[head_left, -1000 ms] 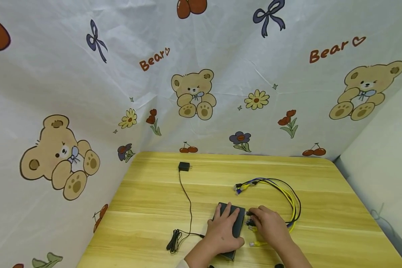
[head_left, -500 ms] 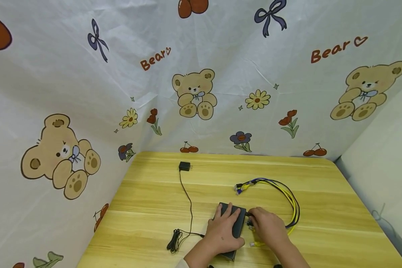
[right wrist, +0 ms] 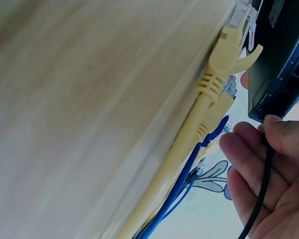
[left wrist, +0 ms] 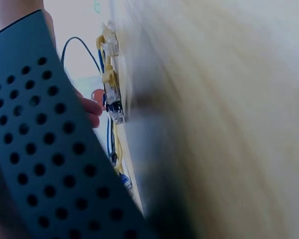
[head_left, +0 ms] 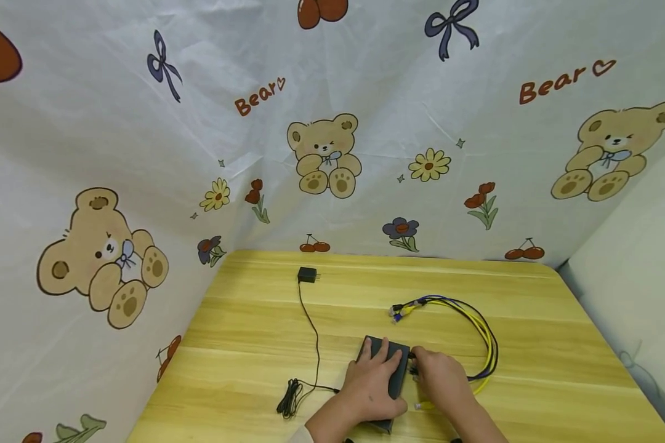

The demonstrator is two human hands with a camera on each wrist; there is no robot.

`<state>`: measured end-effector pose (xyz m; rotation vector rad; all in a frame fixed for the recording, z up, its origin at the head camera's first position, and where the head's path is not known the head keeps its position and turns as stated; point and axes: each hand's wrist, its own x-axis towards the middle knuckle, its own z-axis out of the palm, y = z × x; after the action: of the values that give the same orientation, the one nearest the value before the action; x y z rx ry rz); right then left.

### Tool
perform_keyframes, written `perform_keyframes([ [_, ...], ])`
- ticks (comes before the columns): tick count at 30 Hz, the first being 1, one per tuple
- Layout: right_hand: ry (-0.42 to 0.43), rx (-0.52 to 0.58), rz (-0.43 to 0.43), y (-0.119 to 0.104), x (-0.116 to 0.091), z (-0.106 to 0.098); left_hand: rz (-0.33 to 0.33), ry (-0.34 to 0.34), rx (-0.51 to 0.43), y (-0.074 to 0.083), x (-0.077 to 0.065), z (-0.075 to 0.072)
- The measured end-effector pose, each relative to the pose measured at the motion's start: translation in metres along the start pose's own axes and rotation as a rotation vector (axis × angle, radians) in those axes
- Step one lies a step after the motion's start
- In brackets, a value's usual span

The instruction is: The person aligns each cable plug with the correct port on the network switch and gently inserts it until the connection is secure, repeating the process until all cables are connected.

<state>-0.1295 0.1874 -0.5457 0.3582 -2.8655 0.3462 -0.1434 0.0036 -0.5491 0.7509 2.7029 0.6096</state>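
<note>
In the head view my left hand [head_left: 368,387] lies over a dark network switch [head_left: 397,380], its fingers spread along the top. Beside the switch's right edge, my right hand [head_left: 443,378] pinches a black network cable. The right wrist view shows that black cable [right wrist: 261,194] running across the palm. There the thumb and fingertips meet right at the corner of the port side of the switch [right wrist: 269,74], and they hide the plug. A yellow network cable [right wrist: 224,55] and a blue cable [right wrist: 177,186] lie on the table close by, their clear plugs near the switch.
The far ends of the cable bundle [head_left: 484,332] curve round behind the right hand. A black power adapter [head_left: 307,275] stands farther back, its cord coiled [head_left: 290,400] left of the switch and leading to it. A bear-print curtain hangs behind the wooden table [head_left: 244,344].
My right hand has moved slightly left with the black cable, bringing its plug up to the switch's edge; a small gap showed before. My left hand stays on the switch.
</note>
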Motion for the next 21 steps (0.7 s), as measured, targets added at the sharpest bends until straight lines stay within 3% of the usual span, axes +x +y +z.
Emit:
perform_keyframes([
  [4,-0.018,0.021,0.029,0.001,0.0,-0.005,-0.018,0.003,-0.056,0.002,0.0,0.002],
  [7,-0.013,0.041,0.047,0.002,0.001,-0.009,-0.075,0.023,-0.09,0.004,-0.001,0.004],
  [14,0.03,0.032,0.046,0.006,0.002,-0.01,-0.191,0.023,-0.069,0.006,-0.008,0.004],
  [17,0.088,0.03,0.016,0.007,0.002,-0.008,-0.207,0.017,-0.087,0.007,-0.007,0.003],
  [21,0.225,0.07,-0.105,0.008,-0.002,-0.011,-0.224,0.036,-0.097,0.007,-0.006,0.001],
])
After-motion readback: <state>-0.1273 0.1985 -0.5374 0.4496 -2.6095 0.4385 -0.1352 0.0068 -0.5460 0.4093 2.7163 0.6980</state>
